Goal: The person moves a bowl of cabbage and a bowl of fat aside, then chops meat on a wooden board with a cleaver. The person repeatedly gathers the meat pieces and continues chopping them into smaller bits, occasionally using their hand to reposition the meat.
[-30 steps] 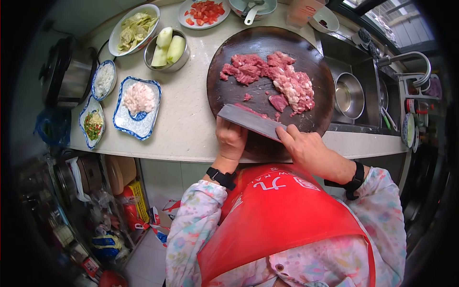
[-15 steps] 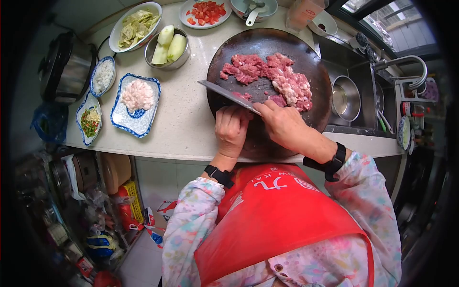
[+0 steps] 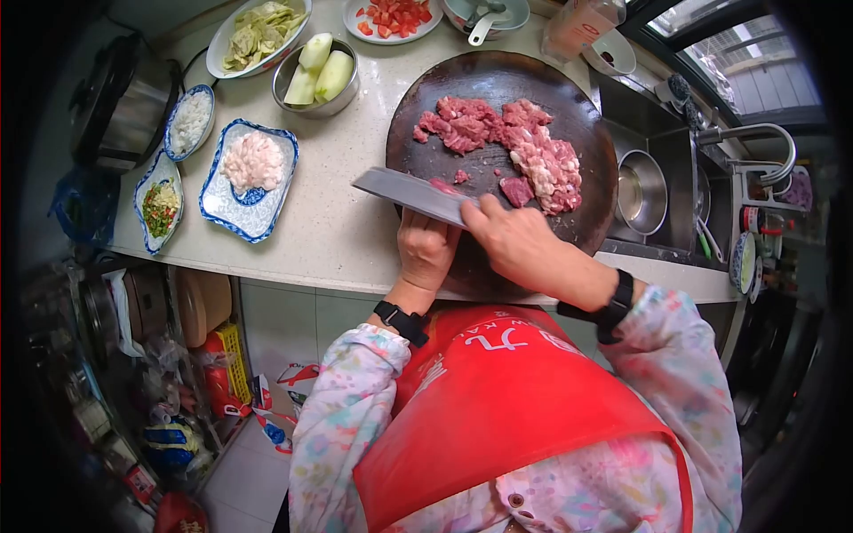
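My right hand [image 3: 529,244] is closed round the handle end of a cleaver [image 3: 413,197], whose wide blade tilts and points left over the round dark chopping board [image 3: 582,107]. Just below the blade, my left hand [image 3: 425,249] is closed with fingers curled. The blade partly covers its fingertips, and a bit of a piece of meat [image 3: 442,185] shows beyond the blade's upper edge; the rest of that piece is hidden. Chopped raw meat [image 3: 546,164] lies heaped across the board's middle and right. A loose red chunk [image 3: 516,191] sits near the heap's lower end.
Left on the counter [image 3: 333,191] stand a blue-rimmed dish [image 3: 240,222] of pale minced stuff, a dish of chopped greens and reds [image 3: 160,211], and a steel bowl [image 3: 336,105] with peeled pale-green pieces. A plate of red dice [image 3: 391,18] is behind. The sink [image 3: 631,138] lies right.
The cleaver blade has turned flatter, showing more of its face, and its tip has moved left and down. My right hand has shifted slightly left and down; my left hand stays close below.
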The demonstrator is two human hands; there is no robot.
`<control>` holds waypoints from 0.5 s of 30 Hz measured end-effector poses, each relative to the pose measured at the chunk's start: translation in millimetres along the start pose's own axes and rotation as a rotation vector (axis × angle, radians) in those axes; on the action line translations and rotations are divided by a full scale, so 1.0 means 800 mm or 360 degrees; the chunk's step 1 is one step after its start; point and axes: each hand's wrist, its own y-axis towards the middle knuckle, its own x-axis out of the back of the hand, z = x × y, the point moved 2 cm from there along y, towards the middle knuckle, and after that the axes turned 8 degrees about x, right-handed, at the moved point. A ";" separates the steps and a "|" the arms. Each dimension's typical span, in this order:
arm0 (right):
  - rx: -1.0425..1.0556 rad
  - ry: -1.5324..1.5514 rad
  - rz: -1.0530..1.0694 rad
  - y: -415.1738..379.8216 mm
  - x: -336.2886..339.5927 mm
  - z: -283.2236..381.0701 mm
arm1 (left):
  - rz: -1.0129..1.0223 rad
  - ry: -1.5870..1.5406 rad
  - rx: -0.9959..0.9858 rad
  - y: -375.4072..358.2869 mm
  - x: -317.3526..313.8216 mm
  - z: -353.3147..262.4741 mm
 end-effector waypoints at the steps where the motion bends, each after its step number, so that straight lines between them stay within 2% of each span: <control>1: 0.0002 -0.0002 -0.0004 0.008 0.001 0.000 | -0.0008 0.0020 -0.0009 0.000 0.000 0.000; 6: -0.0042 0.0074 -0.0175 0.003 0.015 -0.011 | 0.0006 0.0041 0.0058 0.006 0.000 -0.008; 11: -0.0002 0.0070 -0.0031 -0.054 0.032 0.001 | 0.0030 0.0030 -0.0009 0.002 0.003 -0.002; 15: -0.0002 0.0055 -0.0030 -0.060 0.030 -0.003 | 0.0096 0.0047 0.0066 0.002 0.003 -0.003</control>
